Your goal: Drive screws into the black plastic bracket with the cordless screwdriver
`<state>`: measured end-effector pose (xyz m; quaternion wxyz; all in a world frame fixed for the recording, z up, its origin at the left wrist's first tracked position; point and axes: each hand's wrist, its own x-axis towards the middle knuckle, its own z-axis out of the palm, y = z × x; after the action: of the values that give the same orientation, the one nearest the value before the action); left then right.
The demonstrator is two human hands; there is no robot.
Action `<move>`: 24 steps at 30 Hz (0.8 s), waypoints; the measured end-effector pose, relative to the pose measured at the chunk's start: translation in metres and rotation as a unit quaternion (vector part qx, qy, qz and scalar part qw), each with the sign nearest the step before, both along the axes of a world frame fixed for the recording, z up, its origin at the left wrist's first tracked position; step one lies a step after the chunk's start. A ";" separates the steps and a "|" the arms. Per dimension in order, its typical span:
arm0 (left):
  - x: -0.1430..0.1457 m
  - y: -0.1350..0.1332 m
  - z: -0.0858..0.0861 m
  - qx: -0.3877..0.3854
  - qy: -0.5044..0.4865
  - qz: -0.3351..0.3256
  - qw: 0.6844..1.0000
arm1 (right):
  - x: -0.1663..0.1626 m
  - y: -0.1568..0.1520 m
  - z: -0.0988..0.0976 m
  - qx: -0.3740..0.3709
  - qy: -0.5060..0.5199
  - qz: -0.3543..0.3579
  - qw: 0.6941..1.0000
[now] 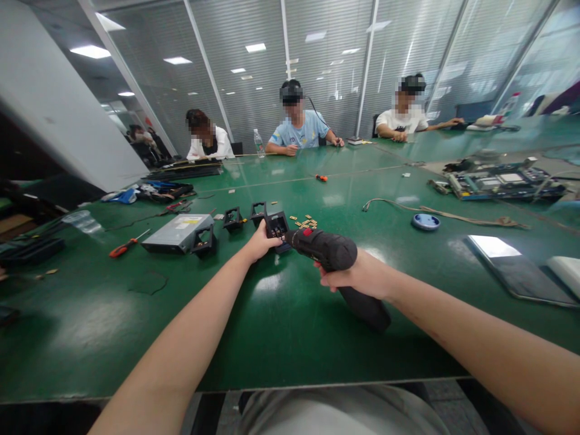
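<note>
Long green table [136,314], glass partition walls [326,66], ceiling light panels [90,51]

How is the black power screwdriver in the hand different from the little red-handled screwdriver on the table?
The power screwdriver is fat, black and held in the right hand, its tip at a small black bracket that the left hand steadies. The red-handled screwdriver is thin, lies flat on the green table, and nobody touches it. The power one looks far bigger. Both are screwdrivers.
</note>
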<state>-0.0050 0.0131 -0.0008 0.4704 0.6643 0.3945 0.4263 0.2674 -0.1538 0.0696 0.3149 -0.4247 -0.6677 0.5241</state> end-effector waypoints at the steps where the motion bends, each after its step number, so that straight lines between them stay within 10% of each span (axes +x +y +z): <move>1: 0.000 0.000 0.000 0.002 0.001 0.000 1.000 | 0.000 0.000 0.000 0.000 0.000 -0.001 1.000; 24: -0.001 0.000 0.002 -0.015 -0.013 0.008 1.000 | -0.002 0.000 0.001 0.001 0.012 0.001 1.000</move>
<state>-0.0055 0.0135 0.0010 0.4817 0.6482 0.4000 0.4333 0.2658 -0.1541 0.0708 0.3224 -0.4176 -0.6650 0.5286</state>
